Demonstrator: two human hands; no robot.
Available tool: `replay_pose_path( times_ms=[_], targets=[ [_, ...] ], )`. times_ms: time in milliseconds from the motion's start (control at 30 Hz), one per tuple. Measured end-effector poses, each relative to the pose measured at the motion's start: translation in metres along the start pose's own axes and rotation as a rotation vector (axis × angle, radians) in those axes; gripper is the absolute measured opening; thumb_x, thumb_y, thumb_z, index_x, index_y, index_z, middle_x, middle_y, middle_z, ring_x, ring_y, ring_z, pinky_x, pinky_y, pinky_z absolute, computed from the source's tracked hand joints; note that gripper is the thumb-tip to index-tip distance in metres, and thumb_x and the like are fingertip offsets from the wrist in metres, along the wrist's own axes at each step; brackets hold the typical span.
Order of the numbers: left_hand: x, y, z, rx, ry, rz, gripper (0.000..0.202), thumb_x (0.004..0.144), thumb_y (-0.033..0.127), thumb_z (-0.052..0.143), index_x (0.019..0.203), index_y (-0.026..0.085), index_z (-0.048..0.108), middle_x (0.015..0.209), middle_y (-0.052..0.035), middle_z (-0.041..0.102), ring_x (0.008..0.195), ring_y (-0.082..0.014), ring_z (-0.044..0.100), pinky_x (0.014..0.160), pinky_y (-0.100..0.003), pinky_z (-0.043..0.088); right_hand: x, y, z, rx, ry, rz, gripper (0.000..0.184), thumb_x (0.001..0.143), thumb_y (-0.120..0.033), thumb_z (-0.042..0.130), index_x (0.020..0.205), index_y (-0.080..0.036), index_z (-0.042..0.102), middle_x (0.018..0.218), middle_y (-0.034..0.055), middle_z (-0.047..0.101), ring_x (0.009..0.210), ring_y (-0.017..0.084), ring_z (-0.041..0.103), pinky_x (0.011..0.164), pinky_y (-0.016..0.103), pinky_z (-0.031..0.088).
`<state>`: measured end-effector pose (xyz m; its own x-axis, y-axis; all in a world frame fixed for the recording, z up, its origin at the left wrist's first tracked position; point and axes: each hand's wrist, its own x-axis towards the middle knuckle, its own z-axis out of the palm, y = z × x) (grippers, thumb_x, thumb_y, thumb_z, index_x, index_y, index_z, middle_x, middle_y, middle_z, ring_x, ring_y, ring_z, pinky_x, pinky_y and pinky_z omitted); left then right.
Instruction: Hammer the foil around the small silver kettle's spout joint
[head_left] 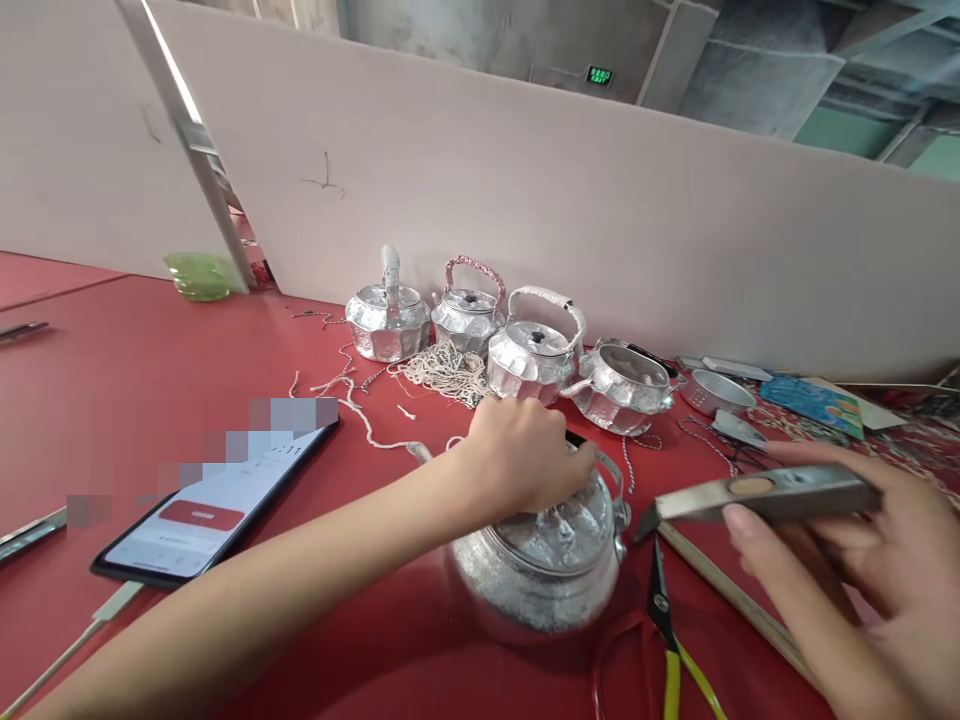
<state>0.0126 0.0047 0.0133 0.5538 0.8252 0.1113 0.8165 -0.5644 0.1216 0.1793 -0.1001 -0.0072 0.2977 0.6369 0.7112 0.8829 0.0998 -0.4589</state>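
A small silver kettle (540,575) stands on the red table (150,400) in front of me. My left hand (521,455) rests closed on its top, gripping near the lid and handle. My right hand (847,575) is at the lower right and holds a hammer by its metal head (757,495). The hammer's wooden handle (727,595) slants down toward the table edge. The hammer head hovers just right of the kettle, apart from it.
Several finished silver kettles (529,360) line the pink partition, with loose cord (442,375) among them. A lit phone (214,505) lies at left with a cable. Yellow-handled pliers (671,650) lie by the kettle. A metal cup (716,392) and cards sit at right.
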Motion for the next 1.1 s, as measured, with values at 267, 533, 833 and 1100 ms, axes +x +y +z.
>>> replay_pose_path(
  times_ms=[267, 533, 833, 1100],
  targets=[
    [-0.001, -0.006, 0.002, 0.022, 0.013, 0.097, 0.053, 0.084, 0.050, 0.025, 0.085, 0.011, 0.061, 0.081, -0.0148, 0.064, 0.073, -0.0259, 0.059, 0.059, -0.034, 0.041, 0.006, 0.044, 0.037, 0.176, -0.263, 0.340, 0.045, 0.070, -0.053, 0.056, 0.100, -0.020, 0.051, 0.093, 0.0061, 0.062, 0.076, 0.016, 0.061, 0.058, 0.026, 0.049],
    [-0.009, -0.010, 0.007, -0.075, 0.093, 0.219, 0.055, 0.088, 0.053, 0.020, 0.087, 0.015, 0.061, 0.082, -0.0093, 0.063, 0.078, -0.0226, 0.058, 0.067, -0.034, 0.041, 0.005, 0.034, 0.088, 0.193, -0.599, 0.224, 0.037, 0.083, -0.040, 0.047, 0.110, -0.016, 0.047, 0.110, 0.0060, 0.051, 0.096, 0.014, 0.051, 0.082, 0.037, 0.045],
    [-0.015, -0.011, 0.000, -0.207, 0.000, 0.368, 0.045, 0.088, 0.047, 0.027, 0.097, 0.020, 0.061, 0.089, -0.0048, 0.064, 0.080, -0.0173, 0.057, 0.071, -0.029, 0.040, -0.028, 0.094, 0.002, -0.246, -0.558, 0.251, 0.036, 0.083, -0.041, 0.046, 0.110, -0.017, 0.047, 0.111, 0.0060, 0.050, 0.097, 0.015, 0.051, 0.083, 0.037, 0.045],
    [-0.012, -0.011, 0.003, -0.230, -0.027, 0.334, 0.041, 0.086, 0.048, 0.032, 0.098, 0.021, 0.061, 0.095, -0.0042, 0.064, 0.083, -0.0183, 0.058, 0.072, -0.028, 0.040, -0.040, 0.100, -0.003, -0.341, -0.695, 0.389, 0.037, 0.083, -0.040, 0.047, 0.110, -0.016, 0.047, 0.110, 0.0061, 0.050, 0.096, 0.015, 0.051, 0.082, 0.037, 0.045]
  ],
)
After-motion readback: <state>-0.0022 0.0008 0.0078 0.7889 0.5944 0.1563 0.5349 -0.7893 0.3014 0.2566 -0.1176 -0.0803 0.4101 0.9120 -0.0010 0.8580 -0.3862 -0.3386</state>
